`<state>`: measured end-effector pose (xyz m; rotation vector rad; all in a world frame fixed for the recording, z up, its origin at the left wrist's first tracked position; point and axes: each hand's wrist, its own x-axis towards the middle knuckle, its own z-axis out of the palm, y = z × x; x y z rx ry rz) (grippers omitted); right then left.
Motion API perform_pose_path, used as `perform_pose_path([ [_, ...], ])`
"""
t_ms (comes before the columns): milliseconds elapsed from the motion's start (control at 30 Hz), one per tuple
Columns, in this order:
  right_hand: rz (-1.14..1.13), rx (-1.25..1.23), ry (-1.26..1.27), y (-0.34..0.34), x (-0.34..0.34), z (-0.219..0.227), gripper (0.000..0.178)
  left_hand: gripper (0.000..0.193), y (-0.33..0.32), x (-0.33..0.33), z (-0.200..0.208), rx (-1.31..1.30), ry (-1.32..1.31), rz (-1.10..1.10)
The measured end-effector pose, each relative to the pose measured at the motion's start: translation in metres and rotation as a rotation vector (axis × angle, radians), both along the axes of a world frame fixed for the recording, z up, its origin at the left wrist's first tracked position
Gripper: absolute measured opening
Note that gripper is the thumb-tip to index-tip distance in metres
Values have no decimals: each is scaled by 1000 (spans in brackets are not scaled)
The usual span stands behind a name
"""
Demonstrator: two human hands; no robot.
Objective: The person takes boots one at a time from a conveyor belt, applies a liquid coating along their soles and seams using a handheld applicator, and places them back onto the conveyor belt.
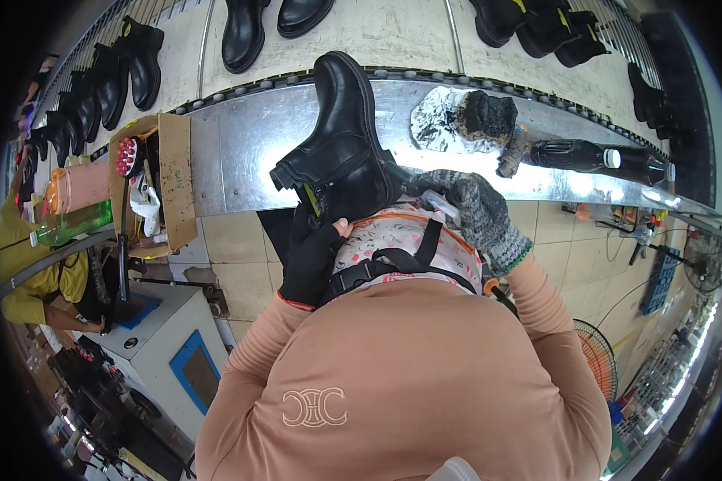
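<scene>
A black leather ankle boot lies on its side across the near edge of the metal ledge, toe pointing away and sole to the right. My left hand, in a black fingerless glove with red trim, is closed on the near side of its shaft, beside a yellow-green tab. My right hand, in a grey knitted glove, is curled at the heel end. A small whitish piece shows at its fingers; what kind of thing it is stays unclear. A dark bit beyond those fingers meets the heel.
On the metal ledge to the right lie crumpled foil, a blackened cloth pad and dark bottles. A cardboard box with brushes stands left. Beyond, a conveyor carries several black boots. Another person is at far left.
</scene>
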<state>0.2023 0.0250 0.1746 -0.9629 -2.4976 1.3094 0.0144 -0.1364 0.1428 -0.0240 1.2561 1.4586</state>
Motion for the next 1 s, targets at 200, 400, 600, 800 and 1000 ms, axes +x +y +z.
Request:
perform_pose_path([
  [200,-12,-177,-52,-9,13,25,48,48,8,1,12,-21,0,-60],
  [400,-10,-58,146,-18,31,32,51,38,25,5,31,57,-58,-20],
  [600,-46,-50,89,-26,35,41,37,38,36,0,26,151,-153,19],
  [800,-114,1,169,-37,37,30,39,45,46,-5,38,247,-244,68],
  [1000,-120,51,236,-37,37,25,32,39,47,-9,40,257,-358,100],
])
